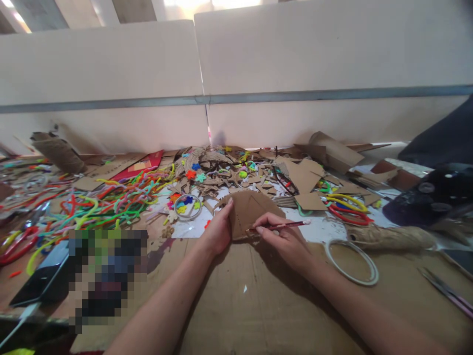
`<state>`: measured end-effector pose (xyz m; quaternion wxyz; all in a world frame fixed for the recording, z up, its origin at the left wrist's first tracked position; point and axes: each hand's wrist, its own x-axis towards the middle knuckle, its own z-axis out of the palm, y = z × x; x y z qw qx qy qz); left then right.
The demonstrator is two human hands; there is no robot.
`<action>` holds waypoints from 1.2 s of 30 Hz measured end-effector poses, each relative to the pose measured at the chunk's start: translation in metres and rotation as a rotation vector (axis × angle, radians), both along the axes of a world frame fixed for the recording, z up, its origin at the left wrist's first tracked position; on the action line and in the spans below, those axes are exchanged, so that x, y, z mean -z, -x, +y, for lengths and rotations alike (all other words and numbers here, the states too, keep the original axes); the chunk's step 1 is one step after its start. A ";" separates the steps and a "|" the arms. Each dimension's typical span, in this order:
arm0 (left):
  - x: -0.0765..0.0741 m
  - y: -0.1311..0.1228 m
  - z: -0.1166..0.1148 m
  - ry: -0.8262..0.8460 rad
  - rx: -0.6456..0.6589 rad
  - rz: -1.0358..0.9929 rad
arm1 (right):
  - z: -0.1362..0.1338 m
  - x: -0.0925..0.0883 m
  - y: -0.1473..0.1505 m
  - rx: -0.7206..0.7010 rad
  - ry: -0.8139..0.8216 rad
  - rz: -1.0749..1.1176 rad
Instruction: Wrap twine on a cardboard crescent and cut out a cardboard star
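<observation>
Left hand pins cardboard piece, right hand grips pencil on it; cardboard-covered table, pipe cleaners at 10 o'clock, partition wall at 12.

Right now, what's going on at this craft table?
A person is working over a flat brown cardboard sheet. The left hand grips a rounded brown cardboard cut-out by its left edge; the right hand holds a thin red pencil with one end at the cut-out's lower part. Bright tangled pipe cleaners lie to the left, a white ring to the right.
</observation>
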<state>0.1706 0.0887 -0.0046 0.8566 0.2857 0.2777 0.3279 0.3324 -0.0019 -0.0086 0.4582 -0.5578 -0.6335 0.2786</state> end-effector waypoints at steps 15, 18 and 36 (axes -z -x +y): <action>0.001 0.001 0.000 -0.038 0.013 0.008 | -0.001 -0.001 0.003 -0.029 0.001 -0.016; 0.001 0.001 0.000 -0.027 0.016 0.004 | 0.000 -0.001 -0.001 0.017 -0.024 -0.041; 0.005 0.001 0.003 -0.004 0.024 -0.049 | 0.002 -0.004 -0.008 0.101 -0.074 -0.050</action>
